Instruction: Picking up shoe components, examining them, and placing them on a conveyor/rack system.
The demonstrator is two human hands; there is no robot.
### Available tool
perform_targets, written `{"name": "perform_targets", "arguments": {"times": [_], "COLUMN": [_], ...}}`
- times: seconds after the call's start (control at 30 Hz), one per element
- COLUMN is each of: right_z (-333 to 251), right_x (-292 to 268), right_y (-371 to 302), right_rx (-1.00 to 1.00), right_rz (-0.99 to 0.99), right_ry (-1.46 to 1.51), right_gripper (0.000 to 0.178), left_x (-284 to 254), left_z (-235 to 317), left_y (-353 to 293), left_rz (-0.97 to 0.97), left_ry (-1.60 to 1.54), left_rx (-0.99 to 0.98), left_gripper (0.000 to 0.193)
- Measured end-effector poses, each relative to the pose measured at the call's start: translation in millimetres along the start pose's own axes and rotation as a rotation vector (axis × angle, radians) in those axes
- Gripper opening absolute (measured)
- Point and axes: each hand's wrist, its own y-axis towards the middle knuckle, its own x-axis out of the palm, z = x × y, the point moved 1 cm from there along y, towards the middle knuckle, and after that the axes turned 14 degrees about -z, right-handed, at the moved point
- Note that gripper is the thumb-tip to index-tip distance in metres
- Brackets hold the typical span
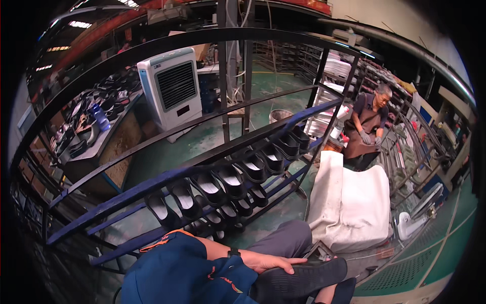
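A black shoe point(304, 279) lies across my lap area at the bottom, its dark treaded sole turned up. My left hand point(276, 262), with a dark band on the wrist, is closed on the shoe's edge, the thumb lying over the sole. Only a bit of my right hand point(327, 293) shows, against the shoe's underside near its right end; the fingers are hidden behind it. To the left of the shoe stands a rack with blue-wrapped rails point(126, 200), carrying rows of black shoes point(207, 186) with pale insoles.
A white cloth cover point(349, 202) drapes a block-like object ahead on the right. Beyond it sits a person in gloves and a brown apron point(367, 121). An air cooler point(169, 86) and a table heaped with shoes point(109, 131) stand behind the rack. Metal racks point(405, 137) line the right.
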Motion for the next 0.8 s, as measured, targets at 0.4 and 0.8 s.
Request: {"name": "perform_targets", "arguments": {"times": [0.4,0.8], "right_z": [-19,-83], "right_x": [88,274], "right_y": [-84,24], "right_rx": [0.426,0.013], "right_rz": [-0.619,-0.387], "right_ry": [-0.154,-0.125], "right_gripper": [0.069,0.051], "left_x": [40,-37], "left_z": [95,63], "left_y": [-24,-103], "left_rz": [-0.264,0.356], "left_ry": [0.122,-0.009], "left_rx": [0.569,0.744], "left_gripper": [0.121,0.083]}}
